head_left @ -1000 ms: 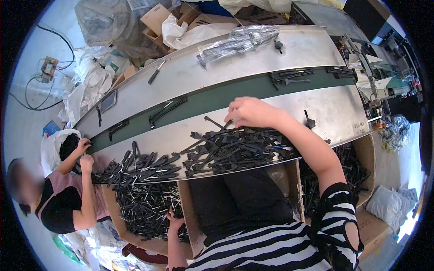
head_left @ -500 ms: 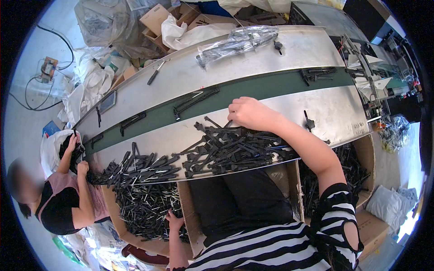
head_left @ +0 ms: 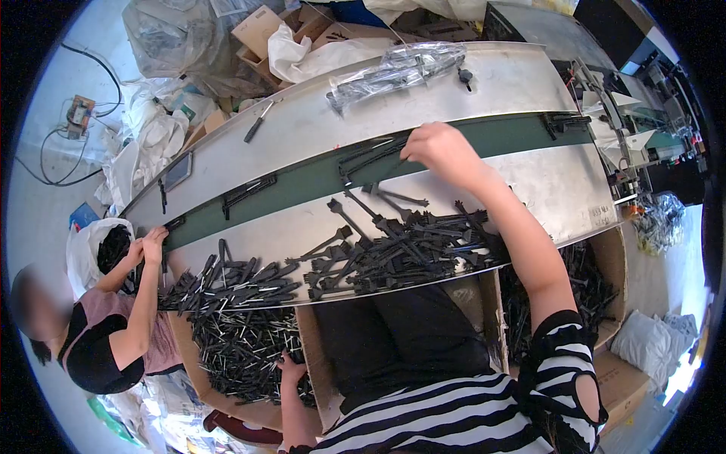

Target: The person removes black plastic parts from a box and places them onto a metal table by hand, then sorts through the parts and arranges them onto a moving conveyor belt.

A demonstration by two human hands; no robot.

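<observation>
My right hand (head_left: 440, 151) is over the green belt (head_left: 469, 139), its fingers pinched on a thin black part (head_left: 393, 166) that slants down to the left. Beside it, a bundle of black parts (head_left: 367, 160) lies on the belt. Below, on the metal table edge, is a pile of black brush-like parts (head_left: 401, 246). My left hand (head_left: 291, 369) rests at the right side of a cardboard box filled with black and silvery pieces (head_left: 246, 356); its fingers are partly spread, and nothing is visibly held.
A co-worker's hands (head_left: 144, 246) are at the belt's left end. Dark handled parts (head_left: 238, 280) lie left of the pile. Beyond the belt are a plastic-wrapped bundle (head_left: 397, 76) and a screwdriver-like tool (head_left: 259, 125). Another box (head_left: 605, 265) stands at right.
My right hand has moved from the pile up and away to the belt, with a thin part. The belt's bundles have shifted right. The co-worker's hands have moved. My left hand has barely moved.
</observation>
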